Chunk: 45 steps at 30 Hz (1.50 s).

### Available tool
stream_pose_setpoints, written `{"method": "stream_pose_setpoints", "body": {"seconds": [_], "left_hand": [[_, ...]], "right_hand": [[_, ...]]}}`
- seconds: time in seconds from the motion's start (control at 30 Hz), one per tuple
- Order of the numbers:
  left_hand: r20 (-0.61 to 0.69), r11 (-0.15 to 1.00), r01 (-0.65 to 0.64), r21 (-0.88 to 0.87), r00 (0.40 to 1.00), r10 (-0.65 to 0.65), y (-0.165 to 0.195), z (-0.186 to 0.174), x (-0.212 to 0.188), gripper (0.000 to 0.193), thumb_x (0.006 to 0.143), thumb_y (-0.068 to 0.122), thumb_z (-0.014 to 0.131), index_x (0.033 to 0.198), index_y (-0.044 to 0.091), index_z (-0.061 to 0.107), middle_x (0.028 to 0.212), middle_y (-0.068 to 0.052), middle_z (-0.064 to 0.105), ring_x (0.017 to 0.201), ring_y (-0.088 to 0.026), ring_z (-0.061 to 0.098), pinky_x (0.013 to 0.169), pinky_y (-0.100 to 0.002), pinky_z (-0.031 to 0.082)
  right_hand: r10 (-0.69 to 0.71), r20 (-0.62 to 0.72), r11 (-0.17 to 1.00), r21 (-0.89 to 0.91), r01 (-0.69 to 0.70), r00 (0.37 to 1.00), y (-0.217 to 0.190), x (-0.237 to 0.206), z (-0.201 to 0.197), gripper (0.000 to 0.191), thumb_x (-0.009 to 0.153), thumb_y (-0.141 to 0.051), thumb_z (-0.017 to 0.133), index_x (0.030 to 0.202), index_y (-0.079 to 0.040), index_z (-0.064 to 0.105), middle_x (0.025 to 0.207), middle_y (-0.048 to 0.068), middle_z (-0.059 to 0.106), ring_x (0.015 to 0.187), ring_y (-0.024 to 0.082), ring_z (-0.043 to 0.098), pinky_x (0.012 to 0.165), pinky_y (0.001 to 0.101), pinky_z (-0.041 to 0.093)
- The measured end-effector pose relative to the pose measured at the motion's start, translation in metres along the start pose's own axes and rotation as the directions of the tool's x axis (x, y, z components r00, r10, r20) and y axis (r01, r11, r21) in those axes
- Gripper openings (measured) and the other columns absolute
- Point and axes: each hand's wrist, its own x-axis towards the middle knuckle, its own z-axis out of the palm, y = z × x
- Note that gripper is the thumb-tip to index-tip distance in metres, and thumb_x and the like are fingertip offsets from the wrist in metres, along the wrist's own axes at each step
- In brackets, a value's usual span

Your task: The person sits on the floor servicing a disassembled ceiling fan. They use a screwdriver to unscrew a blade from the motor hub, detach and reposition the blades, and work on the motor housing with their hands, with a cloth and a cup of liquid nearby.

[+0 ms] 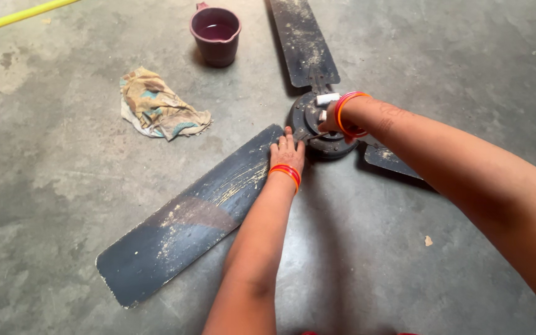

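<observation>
While a dark ceiling fan point(317, 124) is lying flat on the grey concrete floor point(63, 186), it is being worked on by two bare hands at its round hub point(315, 127). Its largest visible part, a dusty, scratched blade point(187, 226), is being stretched toward the lower left, a second blade point(302, 40) is being shown running to the top edge, and a third point(389, 160) is being mostly hidden under the right forearm. The left hand point(288, 151) is being pressed flat, fingers together and open, on the root of the near blade just beside the hub. The right hand point(330, 118) is being held on the hub; its grip cannot be told. A crumpled cloth point(159, 107) is lying to the left, a maroon mug point(216, 32) of liquid beyond it, and a yellow rod point(13, 17) at the top left corner.
</observation>
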Motion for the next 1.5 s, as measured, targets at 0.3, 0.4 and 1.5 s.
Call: {"method": "stream_pose_setpoints", "body": {"seconds": [0.3, 0.4, 1.5], "left_hand": [[0.059, 1.0, -0.026, -0.013, 0.998, 0.027, -0.009, 0.001, -0.004, 0.078, 0.082, 0.022, 0.075, 0.151, 0.013, 0.039, 0.161, -0.022, 0.029, 0.148, -0.038, 0.03, 0.115, -0.052, 0.027], [0.137, 0.999, -0.03, -0.033, 0.99, 0.034, -0.011, -0.006, -0.005, 0.086, 0.076, 0.022, 0.081, 0.15, 0.013, 0.039, 0.162, -0.022, 0.028, 0.148, -0.038, 0.03, 0.115, -0.053, 0.027], [0.205, 0.986, -0.046, -0.163, 0.976, 0.079, -0.02, -0.01, 0.001, 0.154, 0.051, 0.04, 0.097, 0.163, 0.011, -0.004, 0.155, -0.022, 0.033, 0.156, -0.041, 0.015, 0.121, -0.069, -0.001]], "right_hand": [[-0.07, -0.081, 0.95, -0.308, 0.042, 0.994, -0.019, -0.014, 0.015, 0.035, 0.101, -0.036, 0.057, 0.12, -0.012, 0.075, 0.122, 0.009, 0.077, 0.108, 0.025, 0.072, 0.089, 0.0418, 0.058], [-0.119, -0.11, 0.882, -0.468, 0.055, 0.987, -0.021, -0.027, 0.016, 0.031, 0.1, -0.029, 0.061, 0.124, -0.014, 0.073, 0.128, 0.008, 0.073, 0.116, 0.026, 0.07, 0.091, 0.0427, 0.059], [0.091, 0.23, 0.992, 0.059, -0.107, 0.969, 0.001, 0.026, -0.013, 0.052, 0.101, -0.05, 0.057, 0.098, -0.003, 0.08, 0.087, 0.01, 0.077, 0.061, 0.017, 0.063, 0.057, 0.0322, 0.049]]}}
